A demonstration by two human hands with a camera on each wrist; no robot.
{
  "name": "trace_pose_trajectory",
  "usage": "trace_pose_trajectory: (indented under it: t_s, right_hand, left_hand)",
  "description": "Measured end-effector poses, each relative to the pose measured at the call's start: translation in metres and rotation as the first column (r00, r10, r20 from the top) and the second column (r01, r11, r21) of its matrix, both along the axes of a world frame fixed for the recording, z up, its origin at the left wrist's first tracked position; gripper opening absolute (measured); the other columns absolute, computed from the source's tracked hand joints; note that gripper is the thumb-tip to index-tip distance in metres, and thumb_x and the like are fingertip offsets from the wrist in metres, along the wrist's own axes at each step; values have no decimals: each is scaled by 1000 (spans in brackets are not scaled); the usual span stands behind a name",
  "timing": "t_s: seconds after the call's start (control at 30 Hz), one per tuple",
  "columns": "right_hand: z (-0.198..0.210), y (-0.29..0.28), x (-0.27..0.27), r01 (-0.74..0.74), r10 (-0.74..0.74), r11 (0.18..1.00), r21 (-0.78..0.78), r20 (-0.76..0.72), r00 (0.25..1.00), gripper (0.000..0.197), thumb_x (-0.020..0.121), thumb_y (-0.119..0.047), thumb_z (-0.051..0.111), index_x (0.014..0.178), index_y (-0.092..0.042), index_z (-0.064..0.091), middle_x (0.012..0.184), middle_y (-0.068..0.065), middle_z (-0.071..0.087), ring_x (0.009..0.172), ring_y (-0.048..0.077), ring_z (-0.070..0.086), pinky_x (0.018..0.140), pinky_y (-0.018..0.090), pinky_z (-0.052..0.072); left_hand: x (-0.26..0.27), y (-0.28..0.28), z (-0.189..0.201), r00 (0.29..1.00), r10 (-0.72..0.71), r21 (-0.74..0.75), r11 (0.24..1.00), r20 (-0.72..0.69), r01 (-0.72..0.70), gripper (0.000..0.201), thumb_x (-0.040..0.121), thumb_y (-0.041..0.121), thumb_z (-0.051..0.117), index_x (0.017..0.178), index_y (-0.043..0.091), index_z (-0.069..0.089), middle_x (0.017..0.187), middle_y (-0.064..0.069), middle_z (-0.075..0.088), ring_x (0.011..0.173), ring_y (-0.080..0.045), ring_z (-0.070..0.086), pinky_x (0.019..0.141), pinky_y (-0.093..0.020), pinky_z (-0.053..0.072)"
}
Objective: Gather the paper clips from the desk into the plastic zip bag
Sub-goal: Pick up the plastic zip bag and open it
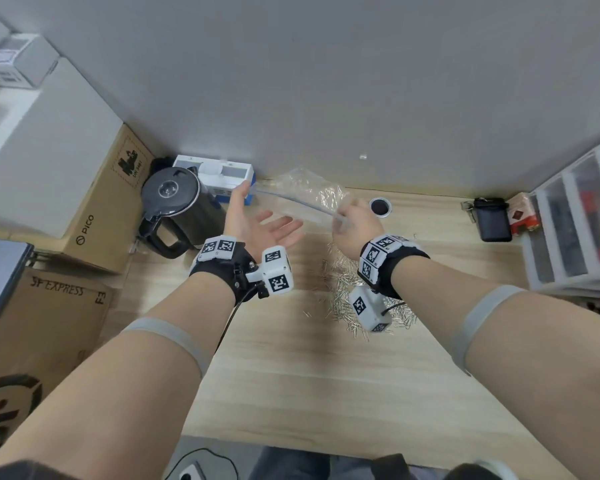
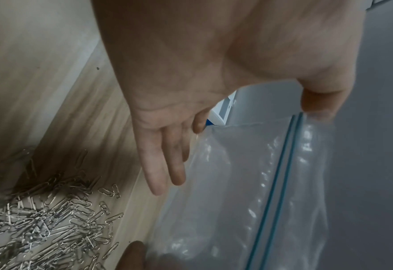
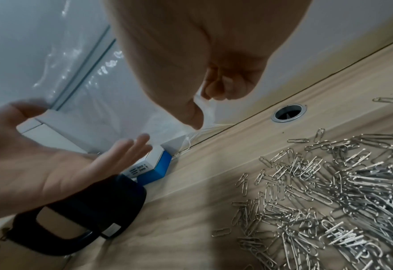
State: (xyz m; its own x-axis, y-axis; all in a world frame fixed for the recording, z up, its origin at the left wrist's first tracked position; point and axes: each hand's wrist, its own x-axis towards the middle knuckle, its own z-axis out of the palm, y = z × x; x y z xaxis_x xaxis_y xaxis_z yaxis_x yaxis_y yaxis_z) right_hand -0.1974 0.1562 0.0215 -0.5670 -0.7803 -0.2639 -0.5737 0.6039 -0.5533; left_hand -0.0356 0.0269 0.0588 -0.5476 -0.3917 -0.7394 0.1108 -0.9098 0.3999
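Observation:
A clear plastic zip bag (image 1: 300, 190) with a blue zip strip hangs above the back of the desk. My right hand (image 1: 353, 218) pinches its right end between curled fingers (image 3: 223, 85). My left hand (image 1: 257, 221) is palm up with straight, spread fingers (image 2: 165, 164). Its thumb (image 2: 318, 102) touches the left end of the bag's (image 2: 232, 201) zip strip. A big heap of silver paper clips (image 1: 357, 299) lies on the wooden desk (image 1: 291, 375) under my right wrist. The clips (image 3: 329, 201) also show in the right wrist view, and more clips (image 2: 40, 228) in the left wrist view.
A black kettle (image 1: 177, 209) and a white and blue box (image 1: 219, 176) stand at the back left, beside cardboard boxes (image 1: 94, 216). A cable hole (image 1: 380, 206) is behind the clips. A black pouch (image 1: 492, 220) and plastic drawers (image 1: 575, 223) are at the right.

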Motion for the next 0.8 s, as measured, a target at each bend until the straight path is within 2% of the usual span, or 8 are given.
trace_pose_trajectory:
  t_s: [0.13,0.2,0.3,0.4,0.53,0.63,0.7,0.8]
  right_hand:
    - [6,2,4,-80,80,996,-27,-12,997,7,87,-16,57,93,-20,54,107,-5,38,86,21,53,74,28,41]
    - [8,3,5,-135,137,989,-57,26,990,18,81,-21,65,94,-23,52,107,-2,43,89,21,54,77,29,43]
    - [14,5,8,-173,192,976,-132,143,971,43,73,-36,73,110,-25,55,109,-1,56,91,18,58,83,33,50]
    - [26,8,11,-133,175,976,-173,258,950,62,75,-51,70,130,-31,48,108,-5,56,85,13,60,76,28,50]
    - [36,5,12,-226,250,961,-157,154,956,31,95,-49,48,116,-28,55,101,1,62,88,20,60,78,33,48]
    - [39,1,12,-271,285,948,-164,64,956,31,103,-36,39,97,-13,58,88,5,63,82,25,57,71,35,42]
    - [40,-2,10,-261,271,951,-168,39,962,34,103,-34,37,97,-11,60,89,8,66,82,27,59,72,35,46]
    - [41,-5,9,-294,298,944,-151,9,954,34,103,-36,34,98,-13,59,83,2,63,79,24,58,70,36,45]
  left_hand:
    - [4,0,3,996,61,23,998,-70,-59,76,77,43,63,140,4,44,134,-30,54,115,-52,61,101,-64,45]
    - [7,-2,3,993,74,27,997,-91,-72,77,77,40,59,143,4,41,137,-30,52,118,-53,58,100,-65,45]
    - [8,-3,4,990,103,26,995,-94,-101,78,78,42,57,145,4,40,138,-29,52,121,-53,57,97,-66,46]
    - [8,-2,5,984,167,3,986,-57,-167,72,83,43,54,142,3,43,134,-29,56,118,-51,59,94,-65,49]
    - [8,3,4,987,155,-13,988,-51,-156,71,86,49,53,139,3,46,133,-29,57,115,-50,62,94,-63,50]
    - [3,8,6,997,66,-51,996,-41,-68,83,83,67,55,134,2,48,132,-27,57,116,-48,62,97,-65,47]
    - [-5,12,11,998,-44,-149,988,38,49,84,80,69,62,130,3,50,129,-23,59,115,-43,63,97,-61,51]
    - [-17,20,20,945,-245,-305,903,215,304,48,84,54,70,101,10,59,105,-9,63,102,-29,66,91,-46,58]
